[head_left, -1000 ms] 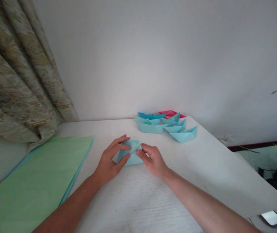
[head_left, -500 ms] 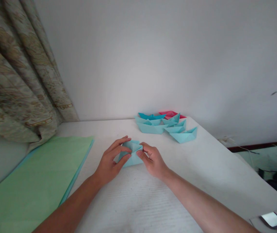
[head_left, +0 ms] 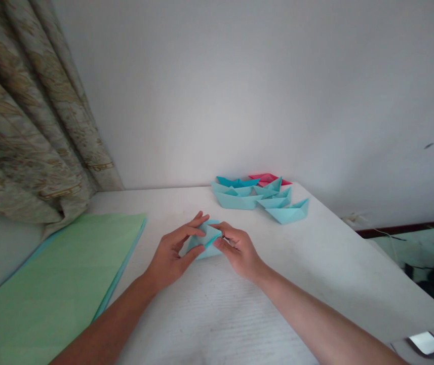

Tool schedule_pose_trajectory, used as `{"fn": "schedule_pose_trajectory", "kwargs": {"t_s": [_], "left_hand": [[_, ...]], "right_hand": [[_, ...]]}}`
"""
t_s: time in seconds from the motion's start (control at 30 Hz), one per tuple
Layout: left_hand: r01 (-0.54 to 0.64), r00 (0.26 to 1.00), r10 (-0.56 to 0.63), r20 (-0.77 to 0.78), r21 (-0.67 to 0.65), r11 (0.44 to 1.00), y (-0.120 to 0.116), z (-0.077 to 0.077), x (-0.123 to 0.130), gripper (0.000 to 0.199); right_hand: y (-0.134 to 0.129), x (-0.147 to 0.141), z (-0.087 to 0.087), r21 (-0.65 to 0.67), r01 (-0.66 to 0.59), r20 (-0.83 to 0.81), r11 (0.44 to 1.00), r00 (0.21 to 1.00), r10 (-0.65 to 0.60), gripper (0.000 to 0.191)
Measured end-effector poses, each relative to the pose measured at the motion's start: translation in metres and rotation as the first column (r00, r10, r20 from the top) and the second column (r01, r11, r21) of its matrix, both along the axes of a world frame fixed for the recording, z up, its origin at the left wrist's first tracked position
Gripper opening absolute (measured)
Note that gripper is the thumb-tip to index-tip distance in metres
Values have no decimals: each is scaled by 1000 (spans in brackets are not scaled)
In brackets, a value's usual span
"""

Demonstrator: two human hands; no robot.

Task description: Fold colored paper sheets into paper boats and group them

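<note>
A light blue folded paper (head_left: 209,249) is held between my two hands over the middle of the white table. My left hand (head_left: 174,249) grips its left side, the thumb at the front and the fingers bent over the top. On the other side, my right hand (head_left: 240,248) pinches the right part of the paper between thumb and fingers. A flap in the middle stands up at a slant, with a fold line running between the two thumbs. The fingers hide parts of both ends of the paper.
Several light blue paper boats (head_left: 239,200) stand at the back right near the wall, with a pink paper boat (head_left: 266,179) behind them. Large green sheets (head_left: 65,274) lie on the left, below a patterned curtain (head_left: 38,111). The table's right edge (head_left: 376,248) slopes toward me.
The middle flap of the folded paper has tipped and closed toward the front edge. Both hands have shifted only slightly; the boats and sheets have stayed put.
</note>
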State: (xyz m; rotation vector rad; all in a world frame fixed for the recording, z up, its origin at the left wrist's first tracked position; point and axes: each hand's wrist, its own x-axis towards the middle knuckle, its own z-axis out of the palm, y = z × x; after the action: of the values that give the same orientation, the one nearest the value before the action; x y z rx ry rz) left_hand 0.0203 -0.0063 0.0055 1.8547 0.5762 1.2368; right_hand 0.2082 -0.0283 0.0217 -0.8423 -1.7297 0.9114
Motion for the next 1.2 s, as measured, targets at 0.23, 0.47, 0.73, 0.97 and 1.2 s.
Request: {"fn": "schedule_pose_trajectory", "kwargs": {"t_s": [0.23,0.47,0.73,0.97,1.2], "left_hand": [[-26,1000,26,7,-2,1000,2,0,-1,12],[-84,991,105,-87,214,973,-2,4,0,18],[-164,978,199,-67,348,923,-5,8,1,24],[-94,958,213,-192,490,866,-5,9,-1,20],[-98,951,229,-208,497,862,-6,11,-2,17]], "right_hand": [[2,2,-4,13,-8,30,1000,1000,8,27],[-1,1,1,91,44,119,995,991,-55,22],[-3,-2,6,163,86,144,983,983,-110,13],[-3,-3,5,99,143,166,985,973,-158,10],[-1,-1,2,59,142,90,988,985,-147,20]]}}
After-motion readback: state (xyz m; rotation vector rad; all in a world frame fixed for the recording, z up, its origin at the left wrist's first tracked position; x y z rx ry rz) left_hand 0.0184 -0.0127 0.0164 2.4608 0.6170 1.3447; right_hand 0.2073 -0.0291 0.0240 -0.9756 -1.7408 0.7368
